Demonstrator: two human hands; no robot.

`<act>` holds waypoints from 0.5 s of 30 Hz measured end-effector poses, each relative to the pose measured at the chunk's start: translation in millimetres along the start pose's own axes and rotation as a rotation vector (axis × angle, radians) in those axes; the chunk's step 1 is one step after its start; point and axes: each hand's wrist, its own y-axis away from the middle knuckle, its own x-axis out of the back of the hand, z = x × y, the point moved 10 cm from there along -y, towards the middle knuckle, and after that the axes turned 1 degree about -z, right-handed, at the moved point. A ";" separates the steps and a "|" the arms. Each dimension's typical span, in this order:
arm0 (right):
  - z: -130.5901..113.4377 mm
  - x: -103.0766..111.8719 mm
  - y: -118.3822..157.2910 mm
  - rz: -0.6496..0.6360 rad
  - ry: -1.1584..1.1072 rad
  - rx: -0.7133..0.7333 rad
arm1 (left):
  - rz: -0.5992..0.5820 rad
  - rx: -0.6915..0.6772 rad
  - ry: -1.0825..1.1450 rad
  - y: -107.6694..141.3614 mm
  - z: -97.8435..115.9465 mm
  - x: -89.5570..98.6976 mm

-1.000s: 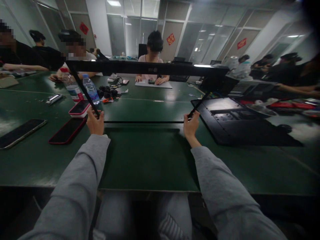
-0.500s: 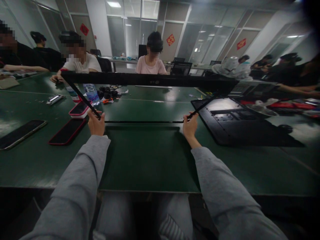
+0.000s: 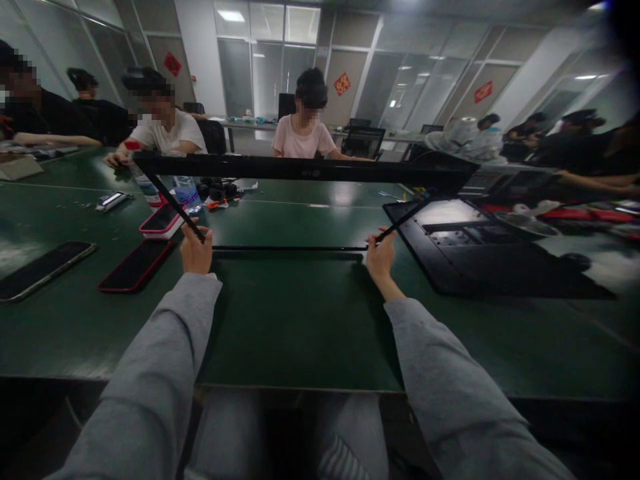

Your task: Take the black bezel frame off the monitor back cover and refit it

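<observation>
Red-edged phone (image 3: 135, 267) flat on table (image 3: 300, 333), near my left hand (image 3: 197, 250). Left fingers pinch left side of black frame (image 3: 225, 167), tilted above table before me. Right hand (image 3: 381, 257) grips its right side. Black panel (image 3: 470, 257) lies right of that.

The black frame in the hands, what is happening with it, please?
The person's left hand and right hand hold the black frame by its sides, tilted over the green table. A flat black panel lies to the right. On the left are phones, including a red-edged one.
</observation>
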 end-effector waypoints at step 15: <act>5.6 -5.7 1.3 -0.059 -0.006 -0.019 | -0.066 0.016 -0.058 0.4 0.2 -3.7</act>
